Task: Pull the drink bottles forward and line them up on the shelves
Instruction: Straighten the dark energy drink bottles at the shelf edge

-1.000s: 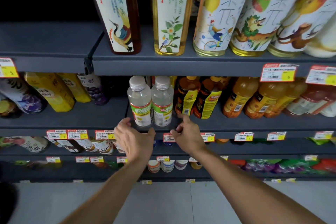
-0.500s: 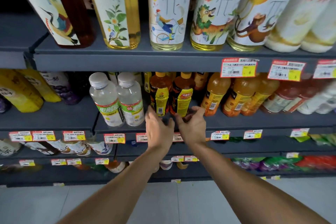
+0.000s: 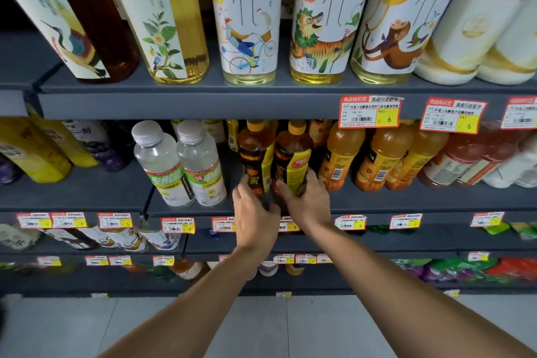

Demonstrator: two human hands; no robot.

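Observation:
Two dark tea bottles with yellow caps and yellow labels stand side by side on the second grey shelf (image 3: 406,200). My left hand (image 3: 255,215) grips the base of the left dark bottle (image 3: 255,157). The base of the right dark bottle (image 3: 293,160) is held by my right hand (image 3: 308,203). Two clear water bottles (image 3: 180,166) with green labels stand at the shelf's front, just left of my hands. Orange juice bottles (image 3: 340,160) stand to the right, set further back.
The top shelf (image 3: 189,104) carries tall tea bottles (image 3: 247,14) at its front edge. Yellow and purple bottles (image 3: 43,151) lie far left. Red-capped pale bottles (image 3: 465,160) sit far right. Price tags line every shelf edge. Lower shelves hold more drinks above a grey floor.
The view has shifted right. Both hands left the water bottles, moved right and closed on the two dark tea bottles, which now lean forward.

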